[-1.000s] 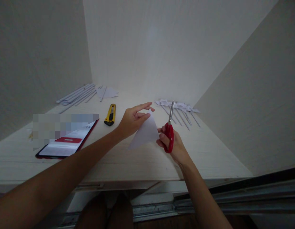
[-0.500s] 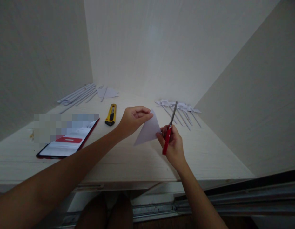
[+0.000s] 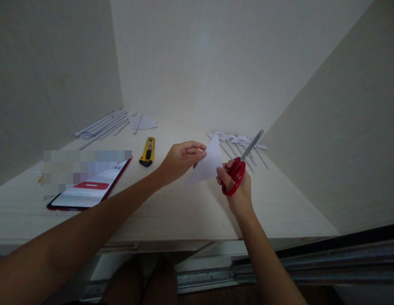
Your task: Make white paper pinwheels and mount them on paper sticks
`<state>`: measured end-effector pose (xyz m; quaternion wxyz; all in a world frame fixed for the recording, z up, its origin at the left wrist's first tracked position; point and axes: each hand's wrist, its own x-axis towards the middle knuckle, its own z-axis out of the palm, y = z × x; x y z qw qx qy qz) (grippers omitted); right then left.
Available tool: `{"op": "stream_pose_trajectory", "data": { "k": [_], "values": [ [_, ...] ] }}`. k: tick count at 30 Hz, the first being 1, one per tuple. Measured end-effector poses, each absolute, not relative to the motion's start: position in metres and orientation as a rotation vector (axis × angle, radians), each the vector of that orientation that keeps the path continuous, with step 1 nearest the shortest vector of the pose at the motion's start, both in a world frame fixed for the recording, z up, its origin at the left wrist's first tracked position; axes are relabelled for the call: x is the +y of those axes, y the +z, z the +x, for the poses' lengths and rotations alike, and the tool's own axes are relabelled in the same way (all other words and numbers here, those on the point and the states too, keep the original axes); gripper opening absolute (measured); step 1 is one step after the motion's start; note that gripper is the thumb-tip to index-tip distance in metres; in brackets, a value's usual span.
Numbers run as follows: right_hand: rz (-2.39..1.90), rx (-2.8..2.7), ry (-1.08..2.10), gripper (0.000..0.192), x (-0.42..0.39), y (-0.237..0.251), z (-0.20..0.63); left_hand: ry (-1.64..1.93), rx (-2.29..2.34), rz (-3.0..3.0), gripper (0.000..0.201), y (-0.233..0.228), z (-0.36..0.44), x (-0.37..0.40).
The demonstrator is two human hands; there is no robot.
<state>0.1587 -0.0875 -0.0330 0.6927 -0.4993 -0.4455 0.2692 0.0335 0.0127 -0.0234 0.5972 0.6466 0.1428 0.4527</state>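
Above the tabletop, a white triangular piece of paper [image 3: 209,163] stands between my two hands with its tip up. My left hand [image 3: 183,160] is closed on its left edge, thumb and fingers together. My right hand [image 3: 239,186] pinches the lower right edge of the paper and also has the red-handled scissors [image 3: 235,176] looped on its fingers. The scissor blades point up and to the right, away from the paper, and look closed together.
A yellow utility knife [image 3: 147,151] lies left of my hands, near a phone [image 3: 85,197]. Rolled paper sticks [image 3: 104,125] and a flat paper piece [image 3: 147,122] rest at the back left. Several paper sticks with folded tops [image 3: 244,148] lie back right. Walls enclose the white tabletop [image 3: 184,216].
The paper has shifted slightly right and turned. My right hand has rotated, so the scissors now tilt right with their handle loops showing. The left hand has barely moved.
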Motion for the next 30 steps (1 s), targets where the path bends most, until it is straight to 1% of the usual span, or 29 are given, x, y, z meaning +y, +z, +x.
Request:
{"op": "stream_pose_trajectory", "data": {
  "k": [3,5,7,11,14,16,19,24,28,30],
  "values": [
    [-1.064,-0.934,0.564,0.025,-0.084,-0.033,0.16,0.919,0.307,1.49,0.04,-0.024,0.031,0.011],
    [-1.056,-0.897,0.539,0.025,-0.083,-0.035,0.161,0.889,0.276,1.502,0.047,-0.025,0.03,0.012],
    [-1.061,-0.862,0.526,0.026,-0.083,-0.037,0.162,0.853,0.236,1.534,0.043,-0.026,0.029,0.014],
    [-1.093,-0.881,0.526,0.028,-0.082,-0.033,0.169,0.675,0.134,1.628,0.021,-0.029,0.03,0.015],
    [-1.152,-0.93,0.542,0.029,-0.08,-0.026,0.175,0.631,0.127,1.694,0.022,-0.031,0.032,0.013],
    [-1.189,-0.947,0.5,0.028,-0.078,-0.023,0.179,0.704,0.185,1.719,0.023,-0.032,0.033,0.013],
    [-1.186,-0.925,0.472,0.03,-0.08,-0.024,0.183,0.904,0.319,1.684,0.028,-0.033,0.033,0.015],
    [-1.276,-0.884,0.734,0.033,-0.089,-0.036,0.18,1.123,0.392,1.653,0.042,-0.037,0.034,0.022],
    [-1.367,-0.964,0.728,0.041,-0.092,-0.041,0.172,1.193,0.382,1.648,0.052,-0.037,0.035,0.023],
    [-1.368,-0.993,0.736,0.042,-0.092,-0.04,0.169,1.211,0.368,1.63,0.056,-0.036,0.034,0.022]
  ]
}}
